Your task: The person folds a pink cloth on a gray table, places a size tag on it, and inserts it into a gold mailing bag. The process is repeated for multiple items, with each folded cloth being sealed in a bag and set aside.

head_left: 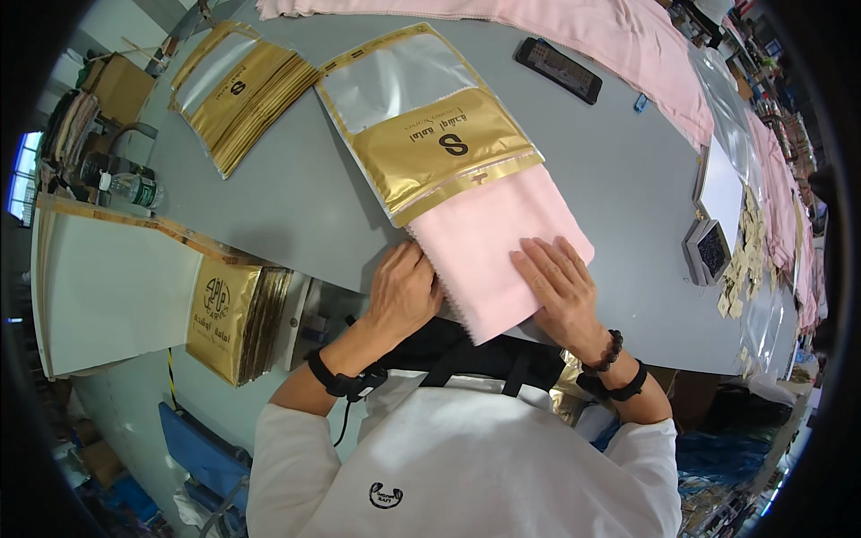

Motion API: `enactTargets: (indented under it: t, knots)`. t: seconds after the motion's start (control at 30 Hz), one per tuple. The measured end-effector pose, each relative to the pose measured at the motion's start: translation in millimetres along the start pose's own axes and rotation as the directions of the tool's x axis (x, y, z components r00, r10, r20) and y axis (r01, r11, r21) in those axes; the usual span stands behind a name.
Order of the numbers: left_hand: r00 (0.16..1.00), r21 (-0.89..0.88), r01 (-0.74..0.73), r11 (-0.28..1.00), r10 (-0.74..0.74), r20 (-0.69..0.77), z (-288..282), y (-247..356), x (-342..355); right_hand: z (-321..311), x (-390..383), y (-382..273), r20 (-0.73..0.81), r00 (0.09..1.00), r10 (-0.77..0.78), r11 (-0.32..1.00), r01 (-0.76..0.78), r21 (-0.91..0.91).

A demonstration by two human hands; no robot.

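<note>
My right hand (563, 285) lies flat on the folded pink cloth (489, 242), fingers spread and pressing down, so the fold keeps its shape and does not bunch. My left hand (404, 287) sits at the cloth's near-left edge, fingers curled against the side; I cannot tell whether it pinches the edge or only pushes it. The cloth lies on the grey table (296, 197) right in front of me, its far end inside the mouth of a gold and clear bag (421, 117), the rest out on the table. The bag lies flat with its opening toward me, which lets the cloth go straight in.

A stack of the same bags (238, 90) waits to the far left, another gold stack (235, 318) sits on my left below the table edge. More pink cloth (574, 36) is piled along the far side, near a phone (558, 70).
</note>
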State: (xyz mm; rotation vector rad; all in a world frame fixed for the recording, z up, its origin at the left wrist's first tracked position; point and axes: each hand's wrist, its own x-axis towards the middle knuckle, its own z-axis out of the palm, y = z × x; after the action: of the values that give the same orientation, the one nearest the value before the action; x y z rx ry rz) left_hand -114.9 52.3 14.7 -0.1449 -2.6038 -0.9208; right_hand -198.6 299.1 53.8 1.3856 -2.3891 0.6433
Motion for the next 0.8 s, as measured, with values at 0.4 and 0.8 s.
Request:
enactTargets:
  t: [0.4, 0.8]
  knots:
    - [0.974, 0.234, 0.122, 0.964, -0.162, 0.159, 11, -34, 55, -11, 30, 3, 0.174, 0.966, 0.193, 0.875, -0.250, 0.414]
    - [0.964, 0.248, 0.093, 0.964, -0.150, 0.220, 3, 47, -14, 68, 52, 16, 0.100, 0.989, -0.109, 0.972, 0.085, 0.218]
